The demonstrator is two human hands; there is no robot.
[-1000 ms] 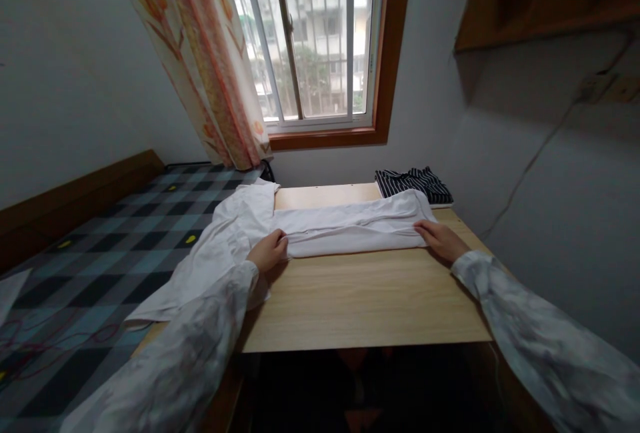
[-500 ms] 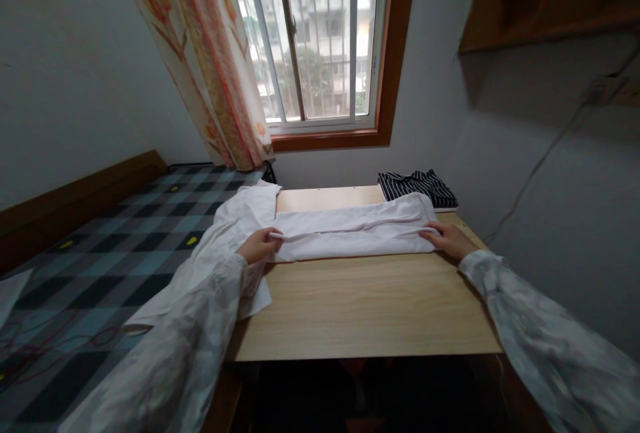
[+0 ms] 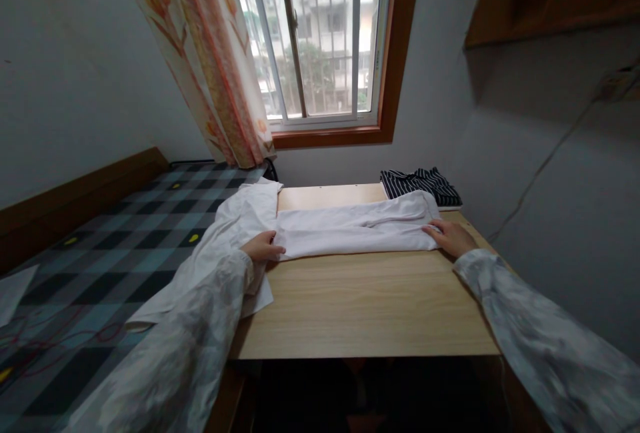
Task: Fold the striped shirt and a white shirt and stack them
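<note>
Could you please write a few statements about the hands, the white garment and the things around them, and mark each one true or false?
1. The left hand rests on the near left edge of the folded white garment. True.
2. The right hand is lifted clear of the cloth. False: it lies flat on the garment's right end.
3. A dark striped garment lies at the far right corner of the wooden table. True.
4. The white garment lies wholly on the table. False: its left part hangs off onto the checked bedcover.
5. The curtain covers the whole window. False: it hangs at the left side only.
</note>
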